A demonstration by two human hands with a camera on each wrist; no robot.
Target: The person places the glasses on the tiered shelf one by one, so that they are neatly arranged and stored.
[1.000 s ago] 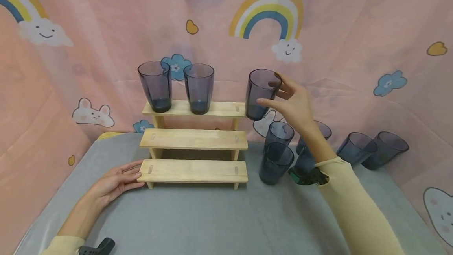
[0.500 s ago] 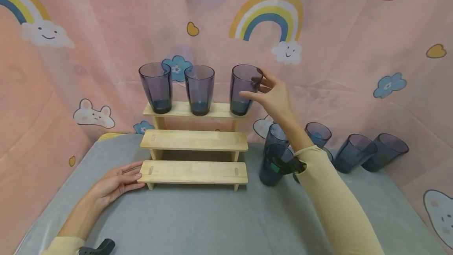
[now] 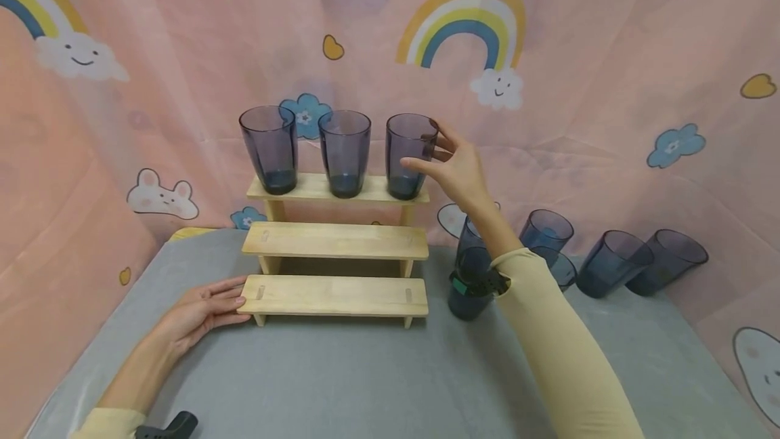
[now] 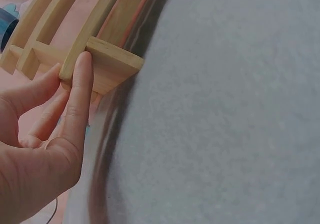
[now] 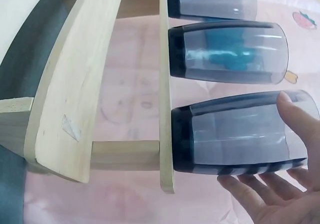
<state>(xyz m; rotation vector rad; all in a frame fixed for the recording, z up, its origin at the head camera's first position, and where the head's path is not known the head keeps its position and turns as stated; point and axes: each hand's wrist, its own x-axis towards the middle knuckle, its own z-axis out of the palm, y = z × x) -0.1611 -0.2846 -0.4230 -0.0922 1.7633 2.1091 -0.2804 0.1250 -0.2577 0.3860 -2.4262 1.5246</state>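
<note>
1. The right hand (image 3: 460,171) gripped an upright glass (image 3: 399,148) near its rim, base touching the top shelf (image 3: 374,188) at the right of the rack (image 3: 335,241).
2. The glass looked stiff, slippery, breakable; mid-sides probably offered safest hold.
3. The left hand (image 3: 198,314) pinched the rack's lower-left end.
4. The rack's right edge ran close; a narrow gap remained leftward.

Grey-topped table (image 3: 341,378) bore pale wooden stand (image 3: 335,295), short legs down on grey surface, three steps rising toward back. Top step (image 3: 311,186) carried three dark-tinted glasses in row, upright, apart, bases on wood: left-end glass (image 3: 268,154), middle glass (image 3: 345,154), right-end glass (image 3: 401,144) near step's end. Right of stand, table held six more tinted glasses (image 3: 611,269), grouped close, some partly hidden; outermost pair appeared slanted, true tilt unclear.
</note>
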